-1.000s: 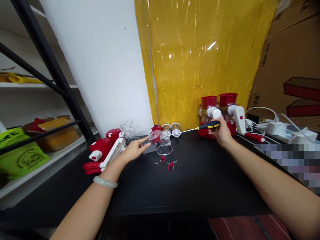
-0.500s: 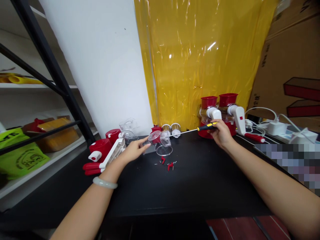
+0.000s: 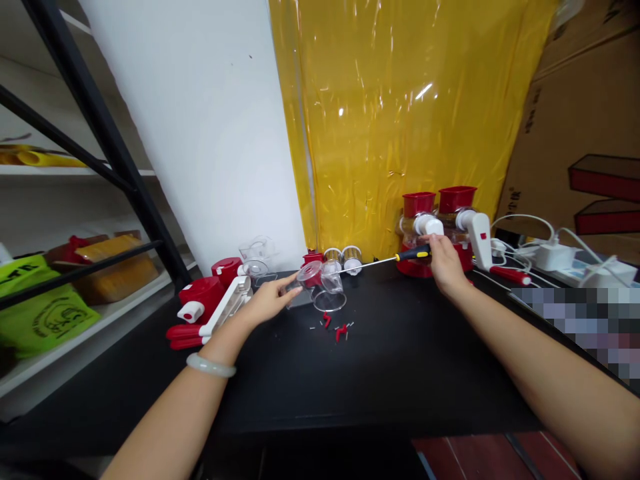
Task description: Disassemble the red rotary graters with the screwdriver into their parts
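Note:
My left hand (image 3: 273,299) is closed on a clear plastic housing (image 3: 331,283) that stands on the black table. A long screwdriver (image 3: 413,253) with a black and yellow handle lies almost level, its tip at the housing. The end of that handle is in the fingers of my right hand (image 3: 443,263). In front of the housing lie small red parts (image 3: 341,331) and several tiny screws (image 3: 313,327). Behind it are two metal-and-white drums (image 3: 352,259) and a small red part (image 3: 313,259).
Red housings (image 3: 201,296) and white cranks with red handles (image 3: 186,338) lie at the left. Two red-and-white machines (image 3: 457,200) stand at the right, beside white cables and adapters (image 3: 554,255). A shelf (image 3: 120,321) borders the black table (image 3: 380,387).
The fingers of my right hand have shifted slightly on the screwdriver's handle, toward its end. My left hand and the clear housing look almost unmoved.

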Motion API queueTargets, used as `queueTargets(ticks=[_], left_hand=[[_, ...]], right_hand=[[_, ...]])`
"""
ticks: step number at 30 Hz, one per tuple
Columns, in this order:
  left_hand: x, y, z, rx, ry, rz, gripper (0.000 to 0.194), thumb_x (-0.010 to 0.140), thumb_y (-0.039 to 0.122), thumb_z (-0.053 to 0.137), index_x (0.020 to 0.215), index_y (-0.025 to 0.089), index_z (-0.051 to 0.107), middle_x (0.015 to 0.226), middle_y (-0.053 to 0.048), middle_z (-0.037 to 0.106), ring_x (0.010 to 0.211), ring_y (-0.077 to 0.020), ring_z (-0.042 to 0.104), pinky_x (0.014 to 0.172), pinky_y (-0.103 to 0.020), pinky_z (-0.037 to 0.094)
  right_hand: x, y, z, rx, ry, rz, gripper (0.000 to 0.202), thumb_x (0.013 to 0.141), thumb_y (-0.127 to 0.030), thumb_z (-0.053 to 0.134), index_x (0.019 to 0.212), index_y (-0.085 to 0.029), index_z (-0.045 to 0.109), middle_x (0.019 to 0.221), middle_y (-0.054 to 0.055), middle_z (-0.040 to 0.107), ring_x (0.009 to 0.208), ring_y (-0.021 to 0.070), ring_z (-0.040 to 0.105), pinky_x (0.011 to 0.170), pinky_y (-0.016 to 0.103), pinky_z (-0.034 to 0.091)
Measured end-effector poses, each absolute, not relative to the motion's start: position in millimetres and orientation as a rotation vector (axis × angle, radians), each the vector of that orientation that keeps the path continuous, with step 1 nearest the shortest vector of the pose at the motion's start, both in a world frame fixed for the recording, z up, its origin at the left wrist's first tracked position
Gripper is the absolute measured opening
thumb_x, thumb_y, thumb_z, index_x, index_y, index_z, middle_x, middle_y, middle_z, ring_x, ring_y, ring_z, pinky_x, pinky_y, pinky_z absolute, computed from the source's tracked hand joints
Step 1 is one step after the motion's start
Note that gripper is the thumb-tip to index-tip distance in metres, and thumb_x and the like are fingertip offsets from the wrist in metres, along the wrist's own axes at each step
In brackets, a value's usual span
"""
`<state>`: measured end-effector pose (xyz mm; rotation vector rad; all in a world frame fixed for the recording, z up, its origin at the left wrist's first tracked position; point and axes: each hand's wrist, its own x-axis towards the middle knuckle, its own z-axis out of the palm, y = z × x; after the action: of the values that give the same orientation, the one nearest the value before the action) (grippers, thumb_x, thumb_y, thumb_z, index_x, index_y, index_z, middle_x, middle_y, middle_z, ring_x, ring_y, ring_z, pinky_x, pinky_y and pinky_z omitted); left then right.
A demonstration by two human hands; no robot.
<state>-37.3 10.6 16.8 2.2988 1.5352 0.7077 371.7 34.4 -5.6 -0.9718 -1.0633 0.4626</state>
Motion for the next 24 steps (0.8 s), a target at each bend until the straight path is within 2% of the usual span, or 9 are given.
queueTargets(ticks=[3, 5, 8, 11, 14, 17, 19, 21, 24], left_hand=[[-37, 10, 17, 2.290, 1.524, 0.710, 0.070, 0.087, 0.057, 0.051, 0.144, 0.017, 0.048, 0.069, -0.003, 0.069, 0.067, -0.0216, 0.062, 0.067, -0.030, 0.044], [-37, 10, 17, 2.298, 1.522, 0.698, 0.070, 0.087, 0.058, 0.050, 0.144, 0.017, 0.047, 0.068, -0.002, 0.068, 0.066, -0.0210, 0.061, 0.065, -0.029, 0.043], [-38, 10, 17, 2.310, 1.524, 0.688, 0.070, 0.088, 0.058, 0.049, 0.144, 0.018, 0.046, 0.068, -0.002, 0.068, 0.065, -0.0205, 0.061, 0.065, -0.029, 0.043], [-39, 10, 18, 2.324, 1.505, 0.685, 0.070, 0.088, 0.058, 0.049, 0.145, 0.019, 0.045, 0.070, -0.003, 0.069, 0.067, -0.0209, 0.062, 0.067, -0.030, 0.044], [-39, 9, 19, 2.315, 1.508, 0.683, 0.069, 0.088, 0.058, 0.049, 0.145, 0.018, 0.046, 0.071, -0.003, 0.070, 0.068, -0.0215, 0.063, 0.068, -0.030, 0.045], [-39, 9, 20, 2.312, 1.512, 0.683, 0.070, 0.088, 0.057, 0.048, 0.145, 0.016, 0.046, 0.072, -0.004, 0.071, 0.068, -0.0221, 0.063, 0.069, -0.031, 0.046], [-39, 8, 20, 2.308, 1.522, 0.681, 0.071, 0.088, 0.058, 0.048, 0.145, 0.016, 0.046, 0.072, -0.004, 0.071, 0.069, -0.0228, 0.064, 0.069, -0.032, 0.046], [-39, 8, 20, 2.304, 1.549, 0.679, 0.072, 0.087, 0.059, 0.049, 0.144, 0.015, 0.046, 0.071, -0.004, 0.071, 0.068, -0.0230, 0.063, 0.068, -0.031, 0.045], [-39, 7, 21, 2.315, 1.573, 0.675, 0.071, 0.087, 0.058, 0.049, 0.144, 0.016, 0.047, 0.070, -0.004, 0.069, 0.067, -0.0225, 0.062, 0.067, -0.031, 0.045]], right_hand=[[374, 35, -5, -1.046, -0.981, 0.537, 0.024, 0.073, -0.043, 0.066, 0.082, -0.021, 0.065, 0.073, 0.001, 0.061, 0.054, 0.0136, 0.057, 0.045, 0.027, 0.049], [373, 34, -3, -0.968, -0.928, 0.627, 0.016, 0.067, -0.033, 0.066, 0.077, -0.020, 0.065, 0.066, -0.001, 0.058, 0.051, 0.0119, 0.053, 0.041, 0.024, 0.045], [371, 29, 1, -0.725, -0.841, 0.831, 0.013, 0.061, -0.027, 0.063, 0.073, -0.021, 0.061, 0.064, 0.000, 0.059, 0.058, 0.0139, 0.057, 0.045, 0.024, 0.046], [369, 24, 3, -0.604, -0.802, 0.978, 0.017, 0.058, -0.025, 0.064, 0.074, -0.022, 0.060, 0.070, 0.002, 0.066, 0.071, 0.0178, 0.063, 0.054, 0.027, 0.051], [368, 25, 4, -0.610, -0.833, 0.967, 0.018, 0.063, -0.034, 0.068, 0.075, -0.023, 0.060, 0.072, 0.002, 0.067, 0.073, 0.0196, 0.065, 0.057, 0.030, 0.053], [370, 29, 1, -0.775, -0.859, 0.841, 0.038, 0.073, -0.060, 0.061, 0.071, -0.022, 0.059, 0.063, 0.002, 0.062, 0.058, 0.0183, 0.061, 0.048, 0.030, 0.050], [371, 32, -1, -0.928, -0.912, 0.736, 0.047, 0.074, -0.068, 0.057, 0.069, -0.022, 0.058, 0.054, 0.000, 0.055, 0.046, 0.0148, 0.054, 0.041, 0.028, 0.044], [372, 33, -3, -1.047, -0.990, 0.646, 0.043, 0.073, -0.064, 0.063, 0.069, -0.021, 0.059, 0.049, -0.003, 0.050, 0.040, 0.0115, 0.046, 0.037, 0.024, 0.038], [371, 33, -4, -1.017, -0.984, 0.645, 0.029, 0.066, -0.047, 0.073, 0.070, -0.022, 0.060, 0.057, -0.004, 0.052, 0.044, 0.0092, 0.046, 0.038, 0.022, 0.037]])
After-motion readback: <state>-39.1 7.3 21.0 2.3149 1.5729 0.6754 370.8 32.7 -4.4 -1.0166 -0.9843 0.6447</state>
